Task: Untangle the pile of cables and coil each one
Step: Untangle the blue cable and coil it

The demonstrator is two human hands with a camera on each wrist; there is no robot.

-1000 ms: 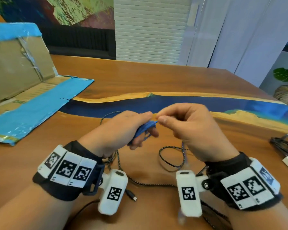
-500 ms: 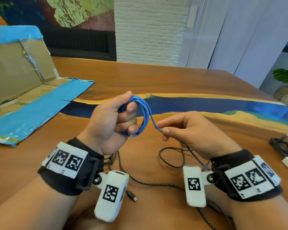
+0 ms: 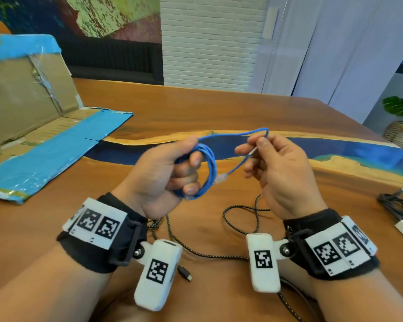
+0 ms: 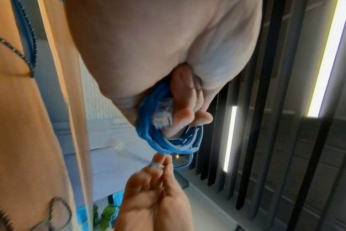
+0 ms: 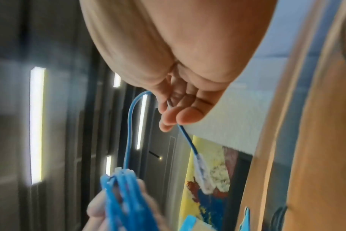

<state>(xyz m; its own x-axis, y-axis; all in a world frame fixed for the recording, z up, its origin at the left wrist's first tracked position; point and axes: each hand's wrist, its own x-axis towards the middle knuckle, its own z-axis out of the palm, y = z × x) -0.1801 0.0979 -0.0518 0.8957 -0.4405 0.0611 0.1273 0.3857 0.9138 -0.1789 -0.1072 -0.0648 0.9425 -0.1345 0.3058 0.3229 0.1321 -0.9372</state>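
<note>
I am holding the blue cable [image 3: 207,168] in the air at the centre of the frame, nearly all of it wound into loops. My left hand [image 3: 163,175] is gripping that bundle, fingers curled through the loops, with one clear plug [image 4: 162,114] lying against them. My right hand [image 3: 277,168] is pinching the short free tail, which is arching up from the coil and ending in the other clear plug [image 5: 203,176]. I judge this cable nearly done: only the tail is left to wrap or tuck. Below my wrists, the braided black cable [image 3: 240,217] is lying loose on the wooden table [image 3: 207,108], uncoiled. At the right edge a dark cable [image 3: 393,203] is sitting bundled, apparently finished.
</note>
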